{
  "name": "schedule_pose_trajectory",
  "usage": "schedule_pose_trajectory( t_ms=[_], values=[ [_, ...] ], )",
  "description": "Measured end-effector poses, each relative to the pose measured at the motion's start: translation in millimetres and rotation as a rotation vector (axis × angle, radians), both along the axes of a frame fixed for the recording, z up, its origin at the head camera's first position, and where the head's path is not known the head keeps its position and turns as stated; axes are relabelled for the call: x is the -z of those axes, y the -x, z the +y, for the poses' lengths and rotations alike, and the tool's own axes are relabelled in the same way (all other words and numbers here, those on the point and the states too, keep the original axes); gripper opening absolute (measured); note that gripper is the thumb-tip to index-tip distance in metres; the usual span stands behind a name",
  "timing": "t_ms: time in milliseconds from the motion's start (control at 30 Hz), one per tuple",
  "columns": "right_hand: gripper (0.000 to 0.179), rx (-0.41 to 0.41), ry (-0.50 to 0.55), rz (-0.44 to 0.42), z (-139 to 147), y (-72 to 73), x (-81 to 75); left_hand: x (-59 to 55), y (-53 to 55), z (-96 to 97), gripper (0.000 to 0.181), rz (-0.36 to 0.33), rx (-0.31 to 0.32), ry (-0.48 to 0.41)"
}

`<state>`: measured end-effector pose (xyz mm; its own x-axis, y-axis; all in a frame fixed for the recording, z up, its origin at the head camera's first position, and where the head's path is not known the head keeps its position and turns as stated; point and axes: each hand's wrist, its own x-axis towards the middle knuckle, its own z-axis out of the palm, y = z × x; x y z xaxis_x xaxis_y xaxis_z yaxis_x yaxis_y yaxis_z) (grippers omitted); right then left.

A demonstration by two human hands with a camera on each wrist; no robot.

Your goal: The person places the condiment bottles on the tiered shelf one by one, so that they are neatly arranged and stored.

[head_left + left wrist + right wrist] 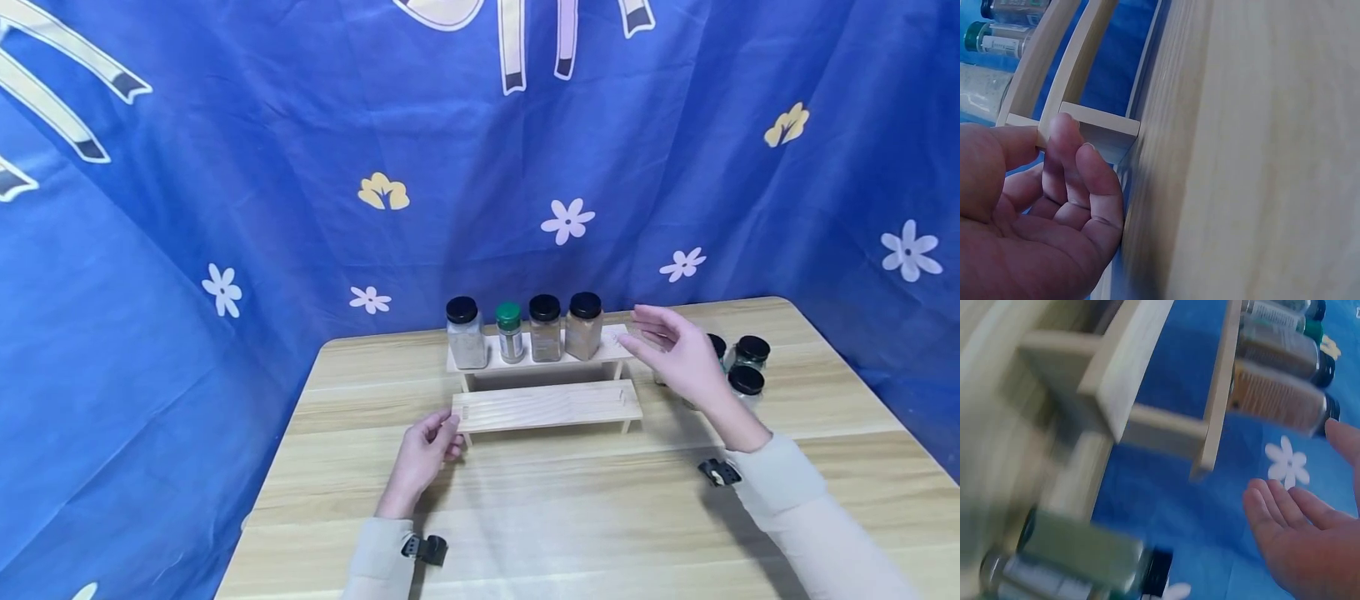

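A two-tier wooden spice rack [547, 406] stands on the table. My left hand [424, 450] pinches the left end of its lower shelf between thumb and fingers, as the left wrist view [1054, 206] shows close up. Along the upper shelf stand a jar of pale powder [468, 343], a green-capped shaker [510, 335], and two black-lidded jars, the rightmost a brown spice jar [583, 332]. Just right of that jar, my right hand [678, 354] hovers with fingers extended, holding nothing. In the right wrist view its thumb tip appears close to the brown jar's lid; contact is unclear.
Several black-lidded jars [747, 383] are grouped on the table right of the rack, partly hidden behind my right hand. A blue patterned cloth [465, 150] hangs behind and beside the wood-grain table [540, 533].
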<state>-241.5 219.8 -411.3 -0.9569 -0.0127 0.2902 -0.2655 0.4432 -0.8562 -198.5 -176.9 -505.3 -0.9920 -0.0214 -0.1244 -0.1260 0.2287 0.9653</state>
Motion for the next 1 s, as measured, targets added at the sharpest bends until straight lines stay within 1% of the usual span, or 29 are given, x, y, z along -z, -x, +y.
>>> schedule_pose_trajectory(
  t_ms=[100,233,367,467,533,767,900,1000],
  values=[
    [0.059,0.047,-0.034,0.025,19.2,-9.6,1.4,-1.7,0.9,-0.9,0.052,-0.003,0.005,0.008],
    [0.058,0.108,-0.024,0.063,44.9,-20.8,6.2,-2.4,2.1,-1.8,0.051,-0.006,0.002,0.011],
    [0.057,0.201,-0.006,0.074,69.5,-30.2,15.2,-1.5,2.2,-1.7,0.049,-0.002,0.003,0.018],
    [0.058,0.267,-0.042,0.071,86.5,-38.0,23.7,-0.3,2.2,-0.9,0.049,-0.007,0.008,0.017],
    [0.059,0.295,-0.06,0.072,94.8,-42.9,29.5,0.9,2.3,-0.7,0.049,-0.009,0.009,0.014],
    [0.062,0.325,-0.061,0.035,111.2,-58.2,51.7,2.5,4.3,-2.3,0.05,-0.014,0.002,-0.004],
    [0.064,0.308,-0.086,0.029,118.1,-63.3,67.0,2.0,4.0,-0.7,0.051,-0.021,0.005,0.001],
    [0.065,0.296,-0.106,0.002,123.2,-63.6,77.8,2.3,3.8,0.1,0.052,-0.02,0.007,0.005]
  ],
)
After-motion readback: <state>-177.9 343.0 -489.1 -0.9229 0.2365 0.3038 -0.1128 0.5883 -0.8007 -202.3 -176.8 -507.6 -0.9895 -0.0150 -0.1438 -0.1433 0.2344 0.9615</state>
